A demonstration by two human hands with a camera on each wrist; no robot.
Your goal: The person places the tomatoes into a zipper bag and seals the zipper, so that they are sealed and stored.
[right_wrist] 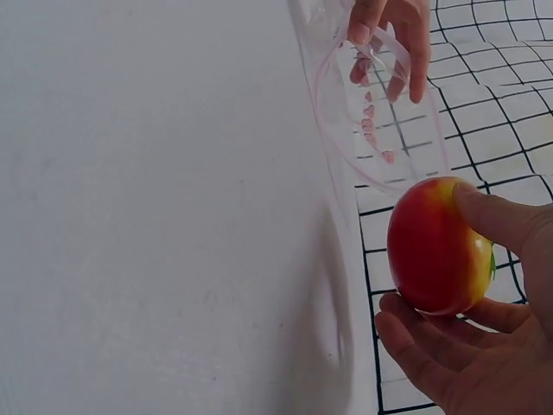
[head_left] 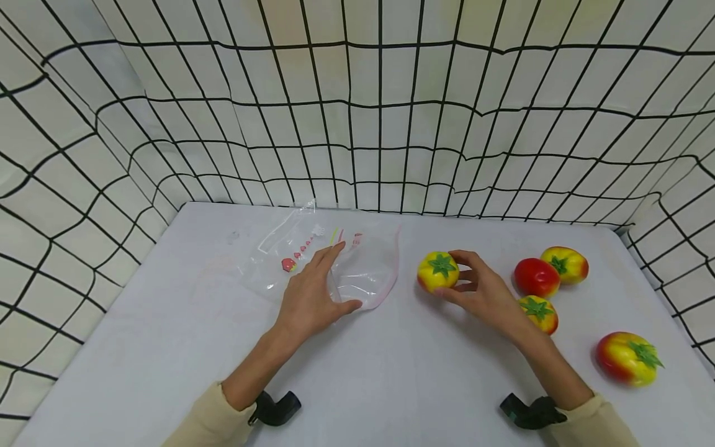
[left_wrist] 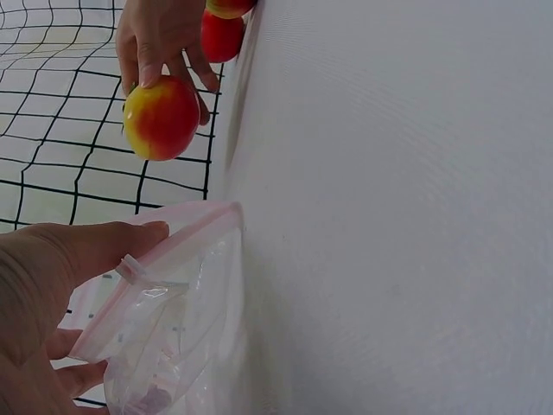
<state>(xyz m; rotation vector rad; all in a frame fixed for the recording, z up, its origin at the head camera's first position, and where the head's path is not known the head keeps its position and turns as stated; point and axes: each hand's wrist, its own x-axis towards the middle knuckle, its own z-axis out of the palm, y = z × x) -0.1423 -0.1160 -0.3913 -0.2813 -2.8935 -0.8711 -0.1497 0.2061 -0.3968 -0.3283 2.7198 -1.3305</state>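
A clear plastic bag with a pink edge and red printed shapes lies at the middle left of the table, its mouth facing right. My left hand is at the bag, thumb and fingers spread apart along its mouth in the left wrist view. Between thumb and fingers my right hand holds a red and yellow fruit with a green leafy top, right of the bag. The right wrist view shows that fruit between the thumb and curved fingers.
Right of my right hand are a red fruit, a yellow-red one behind it and another partly behind the forearm. One more fruit lies at the far right. Black netting over white walls borders the white table.
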